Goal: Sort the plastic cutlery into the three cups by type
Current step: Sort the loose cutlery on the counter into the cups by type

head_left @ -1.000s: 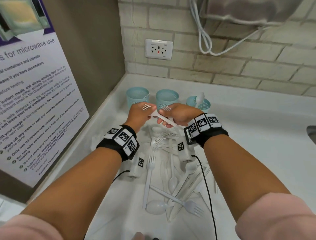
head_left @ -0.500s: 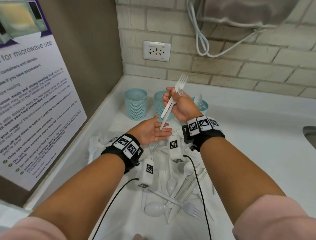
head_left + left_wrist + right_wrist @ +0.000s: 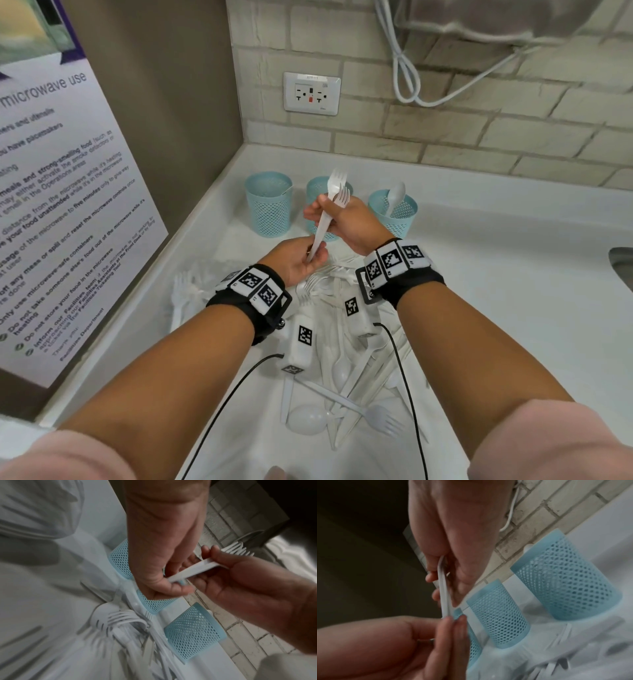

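My right hand (image 3: 346,219) grips two or three white plastic forks (image 3: 337,186) upright, tines up, in front of the middle blue mesh cup (image 3: 317,192). My left hand (image 3: 298,260) sits just below and pinches the handle ends. In the left wrist view the left fingers (image 3: 171,586) close on the forks (image 3: 197,569) that the right hand (image 3: 240,577) holds. In the right wrist view the forks (image 3: 443,595) run from the right hand (image 3: 453,547) down to the left hand (image 3: 436,635). The left cup (image 3: 269,205) looks empty. The right cup (image 3: 394,216) holds a spoon (image 3: 395,195).
A loose pile of white forks and spoons (image 3: 342,377) lies on the white counter (image 3: 496,308) under my wrists. A brick wall with a socket (image 3: 311,93) is behind the cups. A microwave notice (image 3: 61,205) covers the left wall. A sink edge (image 3: 621,263) shows at right.
The right hand swung the forks from lying flat to upright in front of the middle cup. The left hand, open-palmed half a second ago, has risen and closed on the handle ends.
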`<state>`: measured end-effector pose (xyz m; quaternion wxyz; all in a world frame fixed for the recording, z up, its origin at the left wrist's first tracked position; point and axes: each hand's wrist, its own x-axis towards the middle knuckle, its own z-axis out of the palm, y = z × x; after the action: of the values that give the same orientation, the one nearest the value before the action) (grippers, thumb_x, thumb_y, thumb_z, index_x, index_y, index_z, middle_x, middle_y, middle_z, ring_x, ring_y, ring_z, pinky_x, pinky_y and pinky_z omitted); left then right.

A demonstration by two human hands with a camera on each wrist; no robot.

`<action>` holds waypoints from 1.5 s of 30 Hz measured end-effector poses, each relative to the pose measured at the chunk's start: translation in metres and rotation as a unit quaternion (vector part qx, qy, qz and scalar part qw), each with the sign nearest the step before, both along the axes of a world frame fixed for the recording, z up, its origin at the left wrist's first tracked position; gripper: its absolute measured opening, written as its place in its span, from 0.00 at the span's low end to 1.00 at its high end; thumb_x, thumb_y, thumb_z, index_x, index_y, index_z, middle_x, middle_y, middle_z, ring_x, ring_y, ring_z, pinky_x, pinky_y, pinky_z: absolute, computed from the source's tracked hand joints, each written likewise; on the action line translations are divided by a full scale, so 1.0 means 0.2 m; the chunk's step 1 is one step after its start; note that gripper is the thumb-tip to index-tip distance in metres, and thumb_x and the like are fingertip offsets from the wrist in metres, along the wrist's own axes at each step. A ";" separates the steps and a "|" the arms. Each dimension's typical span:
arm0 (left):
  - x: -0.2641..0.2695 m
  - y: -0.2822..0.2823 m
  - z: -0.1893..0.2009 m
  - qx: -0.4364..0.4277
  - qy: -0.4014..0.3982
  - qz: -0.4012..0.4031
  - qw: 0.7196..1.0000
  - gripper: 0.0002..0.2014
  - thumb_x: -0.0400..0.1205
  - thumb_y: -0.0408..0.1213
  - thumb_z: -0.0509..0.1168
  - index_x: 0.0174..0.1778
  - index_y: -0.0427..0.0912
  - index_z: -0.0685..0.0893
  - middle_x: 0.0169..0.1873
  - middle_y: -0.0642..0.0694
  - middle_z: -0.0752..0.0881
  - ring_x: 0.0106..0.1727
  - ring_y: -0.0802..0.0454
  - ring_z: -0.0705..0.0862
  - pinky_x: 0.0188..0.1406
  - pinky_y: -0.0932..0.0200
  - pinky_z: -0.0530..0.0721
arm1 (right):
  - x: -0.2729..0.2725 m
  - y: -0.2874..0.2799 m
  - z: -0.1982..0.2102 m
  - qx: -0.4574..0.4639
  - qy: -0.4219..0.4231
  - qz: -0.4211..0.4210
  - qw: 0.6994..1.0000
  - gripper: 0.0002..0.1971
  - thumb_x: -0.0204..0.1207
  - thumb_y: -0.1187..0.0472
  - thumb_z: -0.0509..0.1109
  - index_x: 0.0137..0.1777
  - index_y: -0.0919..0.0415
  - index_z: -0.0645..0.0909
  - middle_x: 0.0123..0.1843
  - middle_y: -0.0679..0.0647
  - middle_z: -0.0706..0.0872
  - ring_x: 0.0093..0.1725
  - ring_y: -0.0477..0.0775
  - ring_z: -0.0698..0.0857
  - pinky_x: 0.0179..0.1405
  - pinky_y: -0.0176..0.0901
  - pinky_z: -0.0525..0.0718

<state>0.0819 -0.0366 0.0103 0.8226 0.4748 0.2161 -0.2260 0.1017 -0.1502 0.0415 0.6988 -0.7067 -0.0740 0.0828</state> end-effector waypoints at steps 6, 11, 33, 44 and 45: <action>0.04 0.01 -0.01 0.026 -0.024 0.054 0.998 0.10 0.85 0.30 0.58 0.39 0.36 0.79 0.33 0.42 0.82 0.26 0.58 0.80 0.20 0.74 0.81 | 0.01 0.00 -0.02 -0.189 -0.018 0.008 0.982 0.05 0.76 0.62 0.71 0.40 0.59 0.80 0.30 0.54 0.81 0.27 0.46 0.79 0.27 0.34 0.76; 0.04 0.00 0.01 0.098 -0.039 0.018 0.994 0.11 0.88 0.33 0.53 0.42 0.37 0.77 0.30 0.43 0.81 0.14 0.62 0.78 0.13 0.76 0.73 | 0.05 -0.01 -0.02 -0.185 -0.028 -0.033 0.982 0.06 0.73 0.68 0.73 0.46 0.72 0.83 0.31 0.58 0.85 0.24 0.45 0.84 0.34 0.38 0.87; 0.02 0.15 -0.09 0.636 -0.135 -0.271 0.710 0.10 0.82 0.36 0.61 0.48 0.30 0.80 0.45 0.40 0.84 0.55 0.42 0.83 0.44 0.61 0.74 | 0.30 -0.20 0.10 -0.279 -0.030 -0.242 0.929 0.17 0.71 0.61 0.72 0.60 0.62 0.81 0.45 0.58 0.87 0.41 0.55 0.86 0.52 0.49 0.87; -0.01 0.09 -0.15 0.660 -0.163 -0.323 0.659 0.23 0.78 0.48 0.67 0.58 0.30 0.78 0.59 0.37 0.82 0.61 0.39 0.80 0.58 0.52 0.78 | -0.01 -0.30 -0.06 -0.603 0.044 0.111 0.789 0.21 0.79 0.59 0.67 0.73 0.58 0.74 0.72 0.55 0.76 0.70 0.56 0.76 0.69 0.42 0.71; -0.01 0.09 -0.15 0.660 -0.171 -0.331 0.652 0.23 0.78 0.48 0.68 0.57 0.30 0.79 0.58 0.36 0.82 0.60 0.39 0.81 0.57 0.53 0.77 | -0.02 -0.29 -0.10 -0.615 0.019 0.104 0.782 0.23 0.80 0.57 0.66 0.75 0.56 0.71 0.76 0.56 0.72 0.75 0.57 0.71 0.74 0.44 0.65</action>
<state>0.0804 -0.0182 -0.0199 0.1852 0.9630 -0.0079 -0.1958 0.0974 -0.2081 0.0214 0.1048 -0.9726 -0.0673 0.1965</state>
